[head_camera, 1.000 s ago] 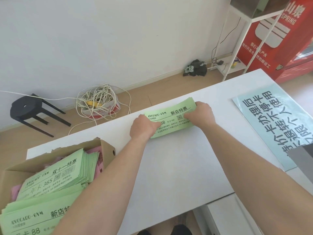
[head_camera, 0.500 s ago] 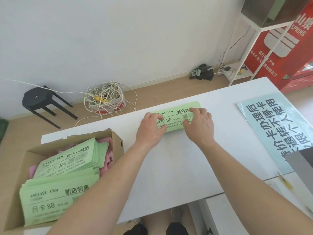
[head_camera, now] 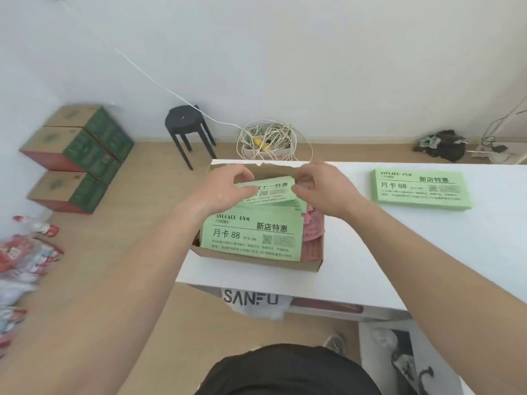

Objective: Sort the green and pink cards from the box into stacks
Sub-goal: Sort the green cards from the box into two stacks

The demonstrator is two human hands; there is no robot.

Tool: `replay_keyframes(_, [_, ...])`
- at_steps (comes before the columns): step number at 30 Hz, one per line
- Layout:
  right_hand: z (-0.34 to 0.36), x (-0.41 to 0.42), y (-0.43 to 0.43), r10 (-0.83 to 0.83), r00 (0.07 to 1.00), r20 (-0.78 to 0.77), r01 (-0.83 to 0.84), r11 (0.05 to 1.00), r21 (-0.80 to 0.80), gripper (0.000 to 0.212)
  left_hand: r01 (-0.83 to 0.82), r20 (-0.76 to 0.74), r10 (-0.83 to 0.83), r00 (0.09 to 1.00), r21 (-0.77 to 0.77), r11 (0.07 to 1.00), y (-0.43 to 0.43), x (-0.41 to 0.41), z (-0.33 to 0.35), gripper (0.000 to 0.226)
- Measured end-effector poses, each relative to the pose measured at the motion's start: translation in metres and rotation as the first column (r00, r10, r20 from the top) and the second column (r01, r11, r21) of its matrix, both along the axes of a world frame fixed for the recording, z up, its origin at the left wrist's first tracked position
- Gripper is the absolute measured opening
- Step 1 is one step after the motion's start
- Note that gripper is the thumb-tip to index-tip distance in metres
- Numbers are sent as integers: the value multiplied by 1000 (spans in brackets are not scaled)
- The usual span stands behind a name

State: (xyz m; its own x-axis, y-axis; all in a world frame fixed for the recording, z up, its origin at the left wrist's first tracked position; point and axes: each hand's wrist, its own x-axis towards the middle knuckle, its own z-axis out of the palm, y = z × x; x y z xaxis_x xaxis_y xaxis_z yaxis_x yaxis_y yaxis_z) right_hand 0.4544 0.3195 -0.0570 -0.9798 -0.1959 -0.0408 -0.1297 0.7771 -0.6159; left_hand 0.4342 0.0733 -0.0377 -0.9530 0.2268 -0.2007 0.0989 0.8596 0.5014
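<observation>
L hand (head_camera: 225, 189) & R hand (head_camera: 325, 192) over box (head_camera: 256, 262), fingers clamped on each end of green cards (head_camera: 273, 192). Separate green stack (head_camera: 419, 186) on table (head_camera: 399, 252), far right.

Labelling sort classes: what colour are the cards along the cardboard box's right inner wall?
Pink paper cards; clearest in the head view.

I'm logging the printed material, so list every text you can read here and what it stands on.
"AVOCADO GYM", "新店特惠", "月卡 88": front green card in the box.
"新店特惠", "月卡 88": green stack on the table; its header is blurred.
"十一特惠": held card, start hidden.
"SANFU": white cloth below the table edge.
Fine print and floor cartons: too blurred to read.
</observation>
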Motion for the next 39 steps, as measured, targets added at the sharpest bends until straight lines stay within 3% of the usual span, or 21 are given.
replay_keyframes(3, [-7, 9, -36, 90, 986, 140, -112, 981, 158, 53, 139, 174, -110, 979, -163, 977, -38, 6, -22, 74])
replay_keyframes(5, [-13, 16, -51, 106, 976, 190, -160, 943, 292, 68, 214, 182, -172, 968, -239, 947, -51, 10, -37, 86])
replay_keyframes(8, [-20, 24, -65, 98, 982, 164, -162, 883, 441, 81, 256, 65, -248, 967, -318, 913, -60, 12, -51, 91])
replay_keyframes(13, [-29, 36, -82, 26, 989, 143, -96, 858, 505, 82, 304, 17, -320, 947, -360, 882, -63, 7, -42, 87])
replay_keyframes(19, [-21, 38, -88, 33, 993, 109, -81, 882, 465, 68, 299, 32, -304, 952, -301, 905, -73, 9, -29, 61])
replay_keyframes(24, [-14, 41, -86, 49, 953, 298, -138, 949, 284, 57, 269, 63, -262, 963, -262, 927, -77, 18, -27, 60])
replay_keyframes(27, [-10, 43, -83, 108, 949, 296, -188, 947, 260, 32, 262, 53, -257, 965, -243, 934, -77, 26, -20, 58])
replay_keyframes(29, [0, 42, -81, 107, 953, 282, -176, 956, 235, 27, 245, 48, -240, 970, -215, 945, -78, 27, -9, 56])
replay_keyframes(33, [43, 31, -60, 13, 980, 198, -44, 987, 152, 24, 189, -22, -190, 981, -41, 981, -68, 9, 32, 44])
replay_keyframes(39, [99, 42, 27, -262, 964, 48, 253, 956, 149, 35, 300, -187, -285, 940, 58, 952, 31, -20, 75, 48])
